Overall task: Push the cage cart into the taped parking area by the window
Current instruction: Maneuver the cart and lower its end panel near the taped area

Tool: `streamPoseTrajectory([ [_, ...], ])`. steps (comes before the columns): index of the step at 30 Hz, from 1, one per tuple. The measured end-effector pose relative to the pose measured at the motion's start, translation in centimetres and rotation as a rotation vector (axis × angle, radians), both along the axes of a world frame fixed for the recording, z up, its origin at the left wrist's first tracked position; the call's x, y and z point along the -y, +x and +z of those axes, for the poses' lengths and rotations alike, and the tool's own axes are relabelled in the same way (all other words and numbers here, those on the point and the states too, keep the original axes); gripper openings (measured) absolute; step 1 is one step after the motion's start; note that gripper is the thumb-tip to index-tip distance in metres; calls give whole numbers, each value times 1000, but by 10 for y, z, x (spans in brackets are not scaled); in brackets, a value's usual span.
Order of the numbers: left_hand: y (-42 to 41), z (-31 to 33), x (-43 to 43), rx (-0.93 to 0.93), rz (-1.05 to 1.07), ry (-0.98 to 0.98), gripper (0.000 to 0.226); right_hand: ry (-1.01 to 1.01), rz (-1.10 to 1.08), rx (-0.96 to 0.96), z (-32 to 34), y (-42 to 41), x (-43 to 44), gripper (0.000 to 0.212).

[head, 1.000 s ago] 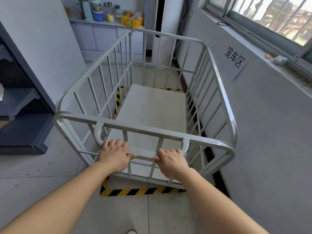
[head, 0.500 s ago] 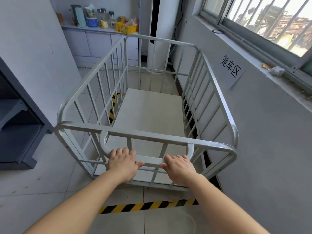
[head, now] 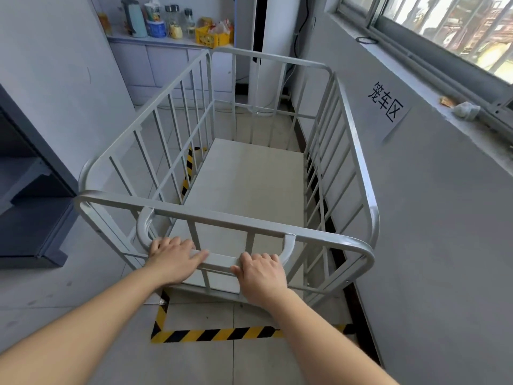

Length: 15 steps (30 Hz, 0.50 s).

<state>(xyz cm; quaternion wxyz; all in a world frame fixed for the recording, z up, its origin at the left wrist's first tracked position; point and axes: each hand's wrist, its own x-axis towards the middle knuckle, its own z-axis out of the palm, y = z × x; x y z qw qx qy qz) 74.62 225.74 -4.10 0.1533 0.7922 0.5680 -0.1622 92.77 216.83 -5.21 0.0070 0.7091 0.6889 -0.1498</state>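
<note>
Beside the window point(head: 433, 26), both hands point(head: 173, 258) point(head: 262, 273) grip the cage cart point(head: 249, 173) handle point(head: 219, 261) inside striped tape point(head: 216, 334).

Both forearms bare, no sleeves in view. Left hand point(head: 173, 258) and right hand point(head: 261, 273): no gloves, rings or watch.

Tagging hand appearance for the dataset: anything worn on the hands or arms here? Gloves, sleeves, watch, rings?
Nothing worn that shows. The left hand and right hand are bare, with no gloves, rings or wristbands visible. Both forearms are bare right to the frame edge, so no sleeve, watch or marking is in view.
</note>
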Motion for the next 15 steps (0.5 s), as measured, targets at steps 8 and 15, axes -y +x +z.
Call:
streamPoseTrajectory([
  [8, 54, 16, 1, 289, -105, 247, 49, 10, 57, -162, -6, -39, -9, 45],
  [15, 90, 2, -10, 134, -145, -7, 58, 260, 357, -214, -10, 12, 24, 57],
])
